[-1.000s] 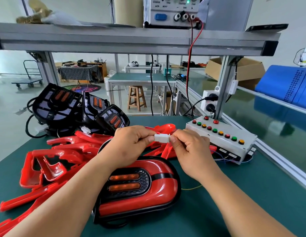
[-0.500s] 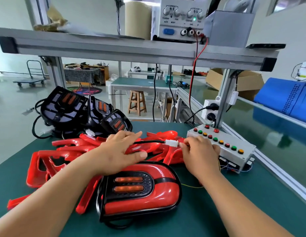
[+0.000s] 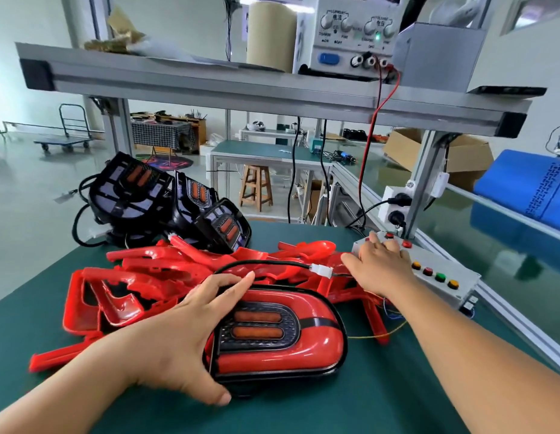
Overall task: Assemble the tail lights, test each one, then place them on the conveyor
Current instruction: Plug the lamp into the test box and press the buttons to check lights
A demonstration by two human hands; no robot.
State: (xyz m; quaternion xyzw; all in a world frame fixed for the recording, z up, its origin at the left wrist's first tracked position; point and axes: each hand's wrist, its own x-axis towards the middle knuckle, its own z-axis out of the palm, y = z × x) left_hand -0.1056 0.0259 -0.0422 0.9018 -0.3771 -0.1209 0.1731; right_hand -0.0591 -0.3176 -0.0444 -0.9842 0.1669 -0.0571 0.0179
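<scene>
Head view: left hand [image 3: 172, 336] lies flat, open, steadying tail light [image 3: 272, 343]. Right hand [image 3: 382, 267] has straight fingers on button box [image 3: 451, 269]. Press buttons singly; confirm each lights.

- The tail light [image 3: 272, 336] lies before you — loose covers [image 3: 137, 277] piled behind and left of it.
- Lamp units [image 3: 166, 198] stand behind that pile.
- The button box [image 3: 444, 278] sits on your right.

A single wide-angle camera, worn on the person's head, faces forward and downward over the green bench [image 3: 366, 402] at close range. Both forearms enter from the bottom edge, with the left hand [image 3: 184, 336] and right hand [image 3: 379, 267] mid-frame. The overhead shelf [image 3: 210, 86] crosses the upper frame.
</scene>
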